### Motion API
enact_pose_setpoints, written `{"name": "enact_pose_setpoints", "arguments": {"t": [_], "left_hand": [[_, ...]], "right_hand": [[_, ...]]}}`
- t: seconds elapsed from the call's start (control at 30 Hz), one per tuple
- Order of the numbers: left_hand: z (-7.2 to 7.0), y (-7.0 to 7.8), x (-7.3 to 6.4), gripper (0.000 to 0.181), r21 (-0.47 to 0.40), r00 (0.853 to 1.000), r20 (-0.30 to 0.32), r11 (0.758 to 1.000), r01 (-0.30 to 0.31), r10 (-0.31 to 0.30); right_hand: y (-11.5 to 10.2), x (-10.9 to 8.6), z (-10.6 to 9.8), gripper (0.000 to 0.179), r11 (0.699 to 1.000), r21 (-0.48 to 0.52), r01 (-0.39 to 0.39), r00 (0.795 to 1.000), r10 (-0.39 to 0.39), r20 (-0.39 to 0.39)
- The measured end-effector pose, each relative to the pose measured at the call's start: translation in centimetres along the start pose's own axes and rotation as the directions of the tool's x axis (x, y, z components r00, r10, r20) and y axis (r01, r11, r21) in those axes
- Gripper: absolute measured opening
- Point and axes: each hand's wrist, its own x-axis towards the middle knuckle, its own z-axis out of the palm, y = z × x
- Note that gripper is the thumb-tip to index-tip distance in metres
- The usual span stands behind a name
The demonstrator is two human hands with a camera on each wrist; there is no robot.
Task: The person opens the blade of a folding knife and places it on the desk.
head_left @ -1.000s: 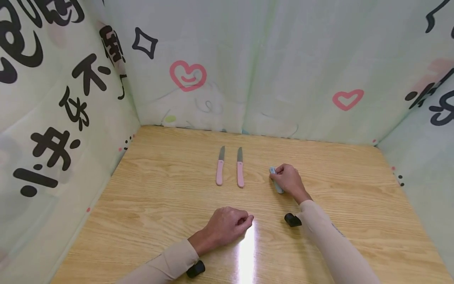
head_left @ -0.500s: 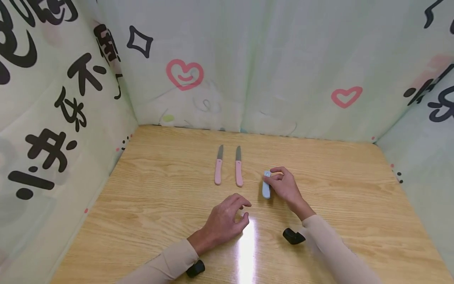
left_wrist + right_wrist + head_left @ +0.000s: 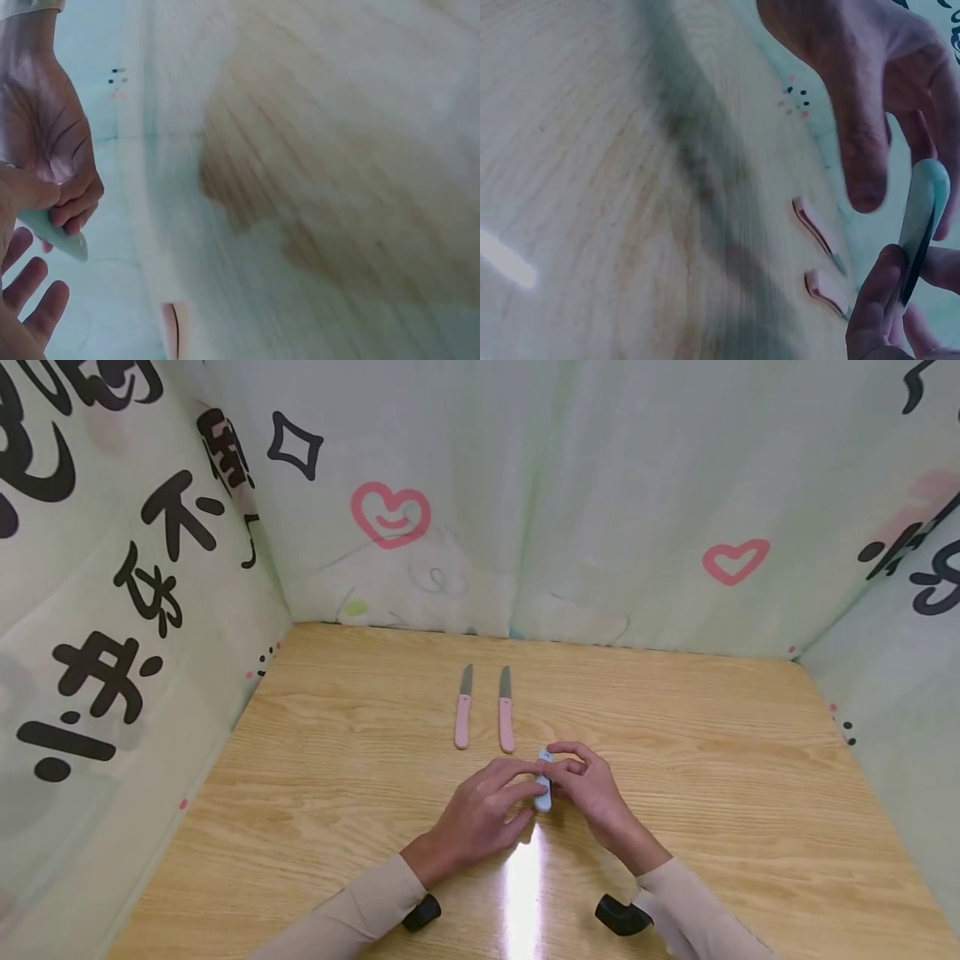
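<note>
A light blue folding knife point(image 3: 543, 802), folded, is held above the table between my two hands. My right hand point(image 3: 597, 795) pinches its upper part between thumb and fingers. In the right wrist view, the rounded end of the blue folding knife point(image 3: 924, 196) sticks up from the right fingertips. My left hand point(image 3: 480, 810) reaches in from the left, its fingers spread and extended at the knife's lower part. Its thumb stands apart from the handle in the right wrist view. Parts of the knife are covered by fingers in the head view.
Two pink-handled knives with blades out, the left one point(image 3: 462, 722) and the right one point(image 3: 507, 724), lie side by side beyond my hands, blades pointing away. A printed curtain point(image 3: 615, 485) surrounds the wooden table point(image 3: 720, 743) at the back and sides.
My right hand has lifted the blue folding knife from the table's right side and brought it left and nearer. My left hand has uncurled its fingers and moved up to the knife.
</note>
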Motion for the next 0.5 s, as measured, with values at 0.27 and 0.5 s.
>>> {"name": "enact_pose_setpoints", "arguments": {"t": [0.27, 0.5], "left_hand": [[-0.6, 0.0, 0.5, 0.02, -0.014, 1.0, -0.005, 1.0, 0.025, -0.025], [-1.5, -0.2, 0.8, 0.021, -0.139, 0.988, -0.02, 0.979, 0.146, -0.151]], "right_hand": [[0.3, -0.9, 0.2, 0.032, 0.982, -0.171, 0.083, 0.996, -0.08, 0.028], [0.6, -1.7, -0.3, 0.025, 0.878, -0.321, 0.355, 0.934, -0.343, 0.096]]}}
